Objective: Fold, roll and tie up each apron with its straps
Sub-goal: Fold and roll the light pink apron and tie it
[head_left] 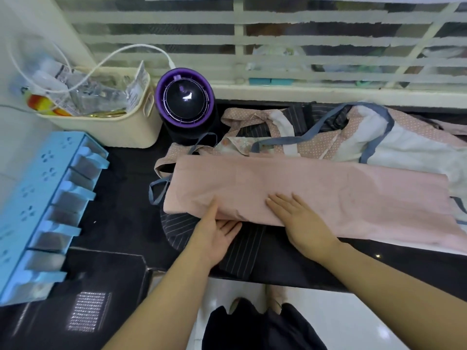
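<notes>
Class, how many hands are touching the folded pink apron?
2. The left hand touches the near edge of the pink apron, thumb on top; the right hand lies flat on it, further right.

left hand (214,236) palm-up, right hand (300,221) flat

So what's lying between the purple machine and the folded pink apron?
In the head view, a bit of dotted pink cloth and a thin blue strap lie between the purple machine and the folded pink apron.
</notes>
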A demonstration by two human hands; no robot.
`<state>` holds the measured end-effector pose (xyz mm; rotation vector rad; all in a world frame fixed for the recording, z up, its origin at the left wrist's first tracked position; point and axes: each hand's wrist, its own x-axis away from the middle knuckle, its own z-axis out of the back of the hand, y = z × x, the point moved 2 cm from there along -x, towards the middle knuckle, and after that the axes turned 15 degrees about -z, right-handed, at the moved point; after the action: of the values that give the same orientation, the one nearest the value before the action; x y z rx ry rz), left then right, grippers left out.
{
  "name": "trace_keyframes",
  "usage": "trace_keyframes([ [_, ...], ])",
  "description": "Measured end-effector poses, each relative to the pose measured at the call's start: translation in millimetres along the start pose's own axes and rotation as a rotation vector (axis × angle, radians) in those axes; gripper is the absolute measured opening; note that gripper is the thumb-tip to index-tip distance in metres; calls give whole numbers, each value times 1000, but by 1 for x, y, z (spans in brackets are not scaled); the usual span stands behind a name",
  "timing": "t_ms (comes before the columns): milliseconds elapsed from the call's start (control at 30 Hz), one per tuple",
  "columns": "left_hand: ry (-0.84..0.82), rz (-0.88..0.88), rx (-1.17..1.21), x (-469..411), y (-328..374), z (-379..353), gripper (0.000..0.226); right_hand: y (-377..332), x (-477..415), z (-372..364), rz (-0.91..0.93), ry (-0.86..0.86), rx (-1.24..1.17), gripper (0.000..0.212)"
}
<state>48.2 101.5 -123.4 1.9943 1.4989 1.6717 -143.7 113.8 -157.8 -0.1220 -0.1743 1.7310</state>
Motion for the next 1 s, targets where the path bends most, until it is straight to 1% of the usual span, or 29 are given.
trace_keyframes([
  [67, 57, -47, 89, 1, 5, 0, 22, 7, 7, 8, 11, -17, -26, 66],
  [133, 94, -137, 125, 4, 10, 2, 19, 15, 17, 12, 14, -44, -49, 67],
  [233, 67, -327, 114, 10, 29, 9, 19, 22, 32, 10, 8, -70, -75, 69],
  [300, 30, -403, 94, 12, 42, 17, 23, 19, 37, 4, 18, -69, -72, 69],
  [367, 33, -424, 46, 10, 47, 29, 24, 13, 39, -3, 12, -79, -59, 68],
  [467, 157, -401, 5, 2, 41, 51, 26, 4, 37, -10, 14, -95, 8, 68],
  [500, 212, -408, -12, -2, 40, 56, 31, 2, 37, -11, 24, -96, 51, 68],
  [533, 277, -439, -55, -5, 41, 63, 41, 0, 37, -12, 31, -94, 95, 68],
  [567, 343, -507, -168, -8, 42, 67, 49, -1, 37, -13, 29, -89, 131, 67],
  [600, 396, -618, -363, -6, 44, 69, 53, -2, 38, -13, 23, -76, 150, 65],
  [633, 385, -786, -584, -1, 47, 66, 54, -3, 38, -13, 13, -60, 153, 64],
  [667, 265, -999, -782, 7, 46, 57, 52, -5, 38, -14, 6, -43, 146, 63],
  [700, 21, -1187, -965, 14, 39, 45, 50, -8, 38, -14, -1, -34, 137, 62],
  [733, -294, -1307, -1182, 18, 26, 33, 51, -11, 37, -15, -6, -30, 133, 62],
  [767, -600, -1388, -1430, 19, 9, 24, 57, -13, 37, -17, -6, -28, 134, 62],
  [800, -845, -1404, -1672, 16, -10, 19, 64, -11, 38, -17, -5, -27, 139, 62],
  [833, -991, -1316, -1864, 12, -24, 16, 70, -9, 40, -18, -4, -34, 149, 63],
  [867, -1037, -1168, -1972, 9, -33, 13, 73, -3, 43, -18, -7, -31, 161, 64],
  [900, -1003, -1087, -2003, 6, -39, 10, 71, 6, 46, -18, -20, -25, 174, 65],
  [1000, -887, -1064, -2054, 0, -43, 3, 63, 40, 63, -10, -105, 0, 222, 66],
])
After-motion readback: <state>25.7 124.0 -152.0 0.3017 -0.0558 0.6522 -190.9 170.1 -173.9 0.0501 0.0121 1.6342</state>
